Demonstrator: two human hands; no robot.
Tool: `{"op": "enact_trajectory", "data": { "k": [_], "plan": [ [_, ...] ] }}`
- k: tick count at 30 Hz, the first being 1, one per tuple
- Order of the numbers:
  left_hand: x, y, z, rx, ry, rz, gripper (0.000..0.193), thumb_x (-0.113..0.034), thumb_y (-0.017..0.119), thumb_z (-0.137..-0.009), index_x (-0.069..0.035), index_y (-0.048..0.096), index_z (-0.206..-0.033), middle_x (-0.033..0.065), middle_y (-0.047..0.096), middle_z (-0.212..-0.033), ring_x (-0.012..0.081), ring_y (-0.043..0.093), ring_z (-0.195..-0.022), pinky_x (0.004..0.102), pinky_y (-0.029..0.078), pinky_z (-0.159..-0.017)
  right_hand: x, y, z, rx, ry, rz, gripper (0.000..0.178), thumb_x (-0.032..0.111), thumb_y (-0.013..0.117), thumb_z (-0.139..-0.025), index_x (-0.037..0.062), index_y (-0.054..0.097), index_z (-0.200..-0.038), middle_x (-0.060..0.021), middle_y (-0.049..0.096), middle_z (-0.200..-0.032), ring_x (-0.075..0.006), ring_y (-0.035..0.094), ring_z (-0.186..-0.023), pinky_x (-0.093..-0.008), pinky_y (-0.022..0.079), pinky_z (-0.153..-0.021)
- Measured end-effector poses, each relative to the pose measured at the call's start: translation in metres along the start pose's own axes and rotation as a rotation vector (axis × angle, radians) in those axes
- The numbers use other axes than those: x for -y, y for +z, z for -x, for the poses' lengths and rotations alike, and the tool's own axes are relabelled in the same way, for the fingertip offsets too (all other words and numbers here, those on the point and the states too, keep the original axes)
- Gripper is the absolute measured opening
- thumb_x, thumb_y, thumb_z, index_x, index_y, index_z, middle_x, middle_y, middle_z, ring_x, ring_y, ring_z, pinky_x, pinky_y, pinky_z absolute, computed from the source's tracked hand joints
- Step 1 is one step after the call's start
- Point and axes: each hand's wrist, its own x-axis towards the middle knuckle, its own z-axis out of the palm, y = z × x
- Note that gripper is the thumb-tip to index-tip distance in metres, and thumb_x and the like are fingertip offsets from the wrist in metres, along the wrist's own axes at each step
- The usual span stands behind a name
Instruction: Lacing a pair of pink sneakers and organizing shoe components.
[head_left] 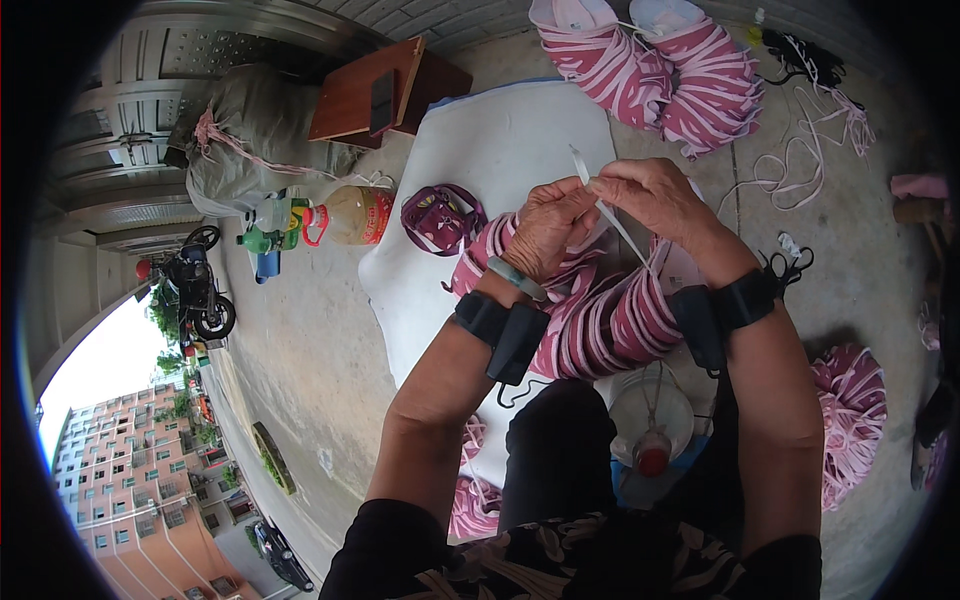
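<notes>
Head view: both hands pinching 1 white strip over a pink-and-white stack

White strip (604, 205) runs diagonally, upper end sticking up-left past the fingertips, lower end dropping right toward the stack. Left hand (550, 228) and right hand (655, 200) meet at the strip, fingers curled and pressed together, tips pinching it between them near its upper part. Exact finger count on the strip: cannot tell.

Directly under the hands: a curved stack of pink-and-white banded pieces (600, 315), lying across the lap and touching the left wrist. Black wrist straps on both forearms, a pale bangle on the left.

Below the stack: a clear plastic bottle with red cap (652, 425). Stack sits on a white sheet (490, 150) spread on the concrete floor.

Further out: 1 maroon pouch (441, 217) on the sheet, 2 more banded bundles (660, 70) at top, another bundle (852, 415) at right. Black scissors (790, 265) just beside the right wrist. Large oil bottle (352, 215) left of the sheet, grey sack (250, 140) and wooden stool (385, 90) beyond.
</notes>
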Motion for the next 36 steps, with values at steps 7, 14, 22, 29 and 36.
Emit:
{"op": "enact_trajectory", "data": {
  "k": [7,14,22,29,36],
  "plan": [
    [-0.012,-0.003,0.001,0.085,-0.054,-0.101,0.015,-0.014,0.053,-0.084,0.0,0.06,-0.087,0.0019,0.055,-0.062,0.005,0.045,-0.048,0.0165,0.032,-0.041,0.002,0.005,0.017,-0.27,-0.144,0.064,0.018,0.017,0.057,-0.076,0.0013,0.056,-0.067,-0.0148,0.056,-0.061,-0.0301,0.056,-0.055,-0.0361,0.041,-0.05],
    [-0.032,-0.021,0.004,0.319,-0.154,-0.267,0.01,-0.005,0.058,-0.079,0.001,0.06,-0.085,0.0013,0.057,-0.067,0.0043,0.048,-0.053,0.016,0.037,-0.046,0.014,0.011,0.024,-0.011,-0.321,-0.208,0.017,0.013,0.055,-0.076,-0.0011,0.055,-0.067,-0.0125,0.057,-0.06,-0.0241,0.058,-0.055,-0.0307,0.043,-0.052],
    [-0.016,-0.022,0.017,0.271,0.212,-0.754,0.012,0.004,0.059,-0.074,0.001,0.058,-0.086,0.0012,0.06,-0.074,0.0118,0.057,-0.064,0.0238,0.047,-0.059,-0.033,0.045,0.022,0.189,0.281,-0.646,0.04,0.039,0.042,-0.087,0.0012,0.054,-0.078,-0.0053,0.055,-0.072,-0.0104,0.054,-0.061,-0.0244,0.044,-0.059],
    [-0.002,-0.017,0.015,0.145,0.752,-1.212,0.024,0.01,0.055,-0.066,-0.002,0.059,-0.086,0.0113,0.06,-0.076,0.0265,0.06,-0.067,0.0304,0.049,-0.059,-0.033,0.054,0.024,0.278,0.645,-0.717,0.046,0.04,0.042,-0.084,-0.0012,0.055,-0.07,-0.0113,0.055,-0.055,-0.0168,0.05,-0.038,-0.0267,0.044,-0.039],
    [0.011,-0.02,0.028,0.263,0.899,-1.277,0.031,0.011,0.057,-0.06,-0.002,0.059,-0.088,0.0118,0.061,-0.085,0.0269,0.061,-0.075,0.031,0.05,-0.065,-0.024,0.071,0.017,0.126,0.671,-1.168,0.022,0.026,0.054,-0.082,0.0062,0.057,-0.073,-0.0046,0.055,-0.063,-0.0131,0.054,-0.051,-0.0268,0.045,-0.043]
  ]
}}
